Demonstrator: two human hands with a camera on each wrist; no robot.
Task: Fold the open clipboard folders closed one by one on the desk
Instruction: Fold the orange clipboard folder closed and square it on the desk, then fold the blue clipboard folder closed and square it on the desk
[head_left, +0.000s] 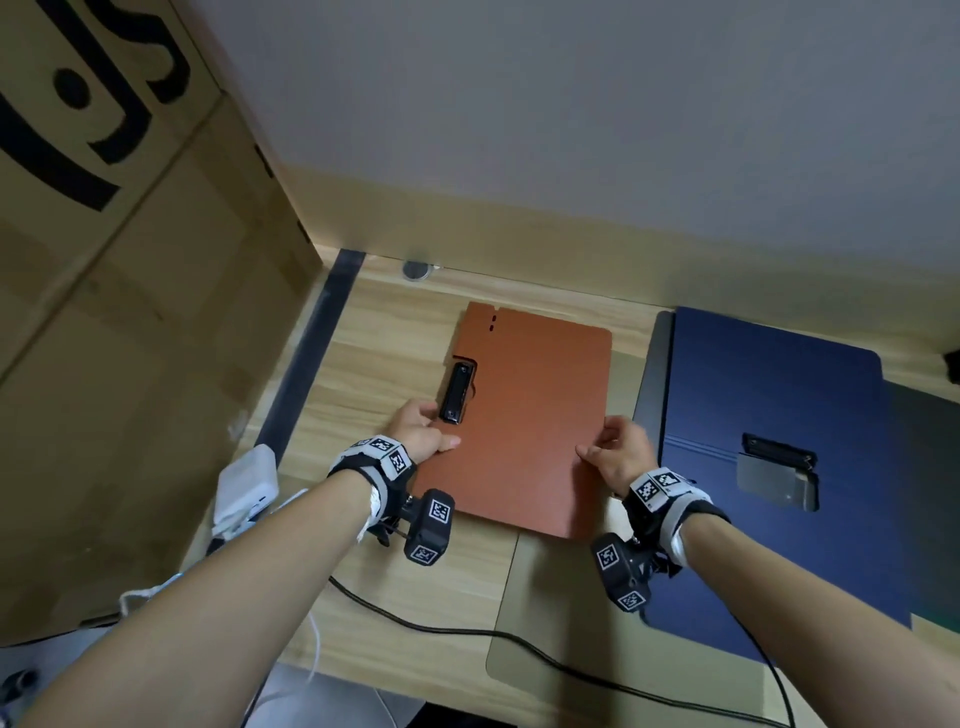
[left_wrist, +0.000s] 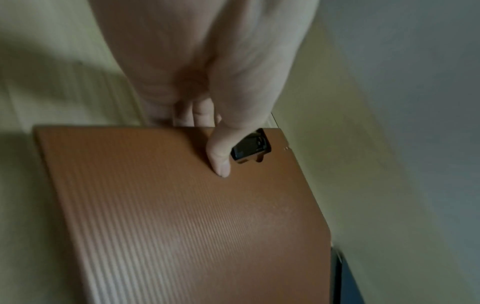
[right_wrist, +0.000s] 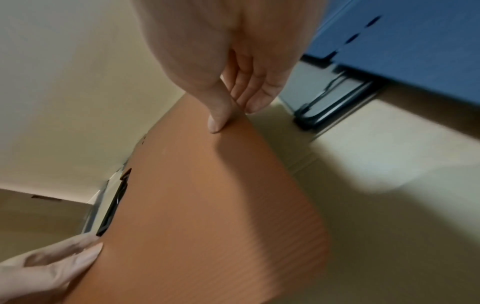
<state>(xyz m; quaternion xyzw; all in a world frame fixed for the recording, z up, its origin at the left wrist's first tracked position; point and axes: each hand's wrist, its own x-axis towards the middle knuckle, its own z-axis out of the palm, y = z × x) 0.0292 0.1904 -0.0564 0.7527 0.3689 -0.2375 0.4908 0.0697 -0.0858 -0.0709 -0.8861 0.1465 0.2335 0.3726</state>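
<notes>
An orange clipboard folder (head_left: 530, 415) lies closed in the middle of the wooden desk, its black clip (head_left: 457, 392) showing through a notch at its left edge. My left hand (head_left: 441, 431) pinches that left edge just below the clip, thumb (left_wrist: 219, 162) on the cover (left_wrist: 182, 216) and fingers under it. My right hand (head_left: 597, 441) pinches the right edge, thumb (right_wrist: 217, 115) on top of the cover (right_wrist: 207, 205). A dark blue folder (head_left: 779, 441) lies open at the right, its metal clip (head_left: 779, 467) exposed.
A large cardboard box (head_left: 130, 312) stands along the left side. A white charger (head_left: 247, 486) with white cord sits by my left forearm. A black cable (head_left: 467, 631) runs along the front edge over a grey mat (head_left: 545, 623). The wall is close behind.
</notes>
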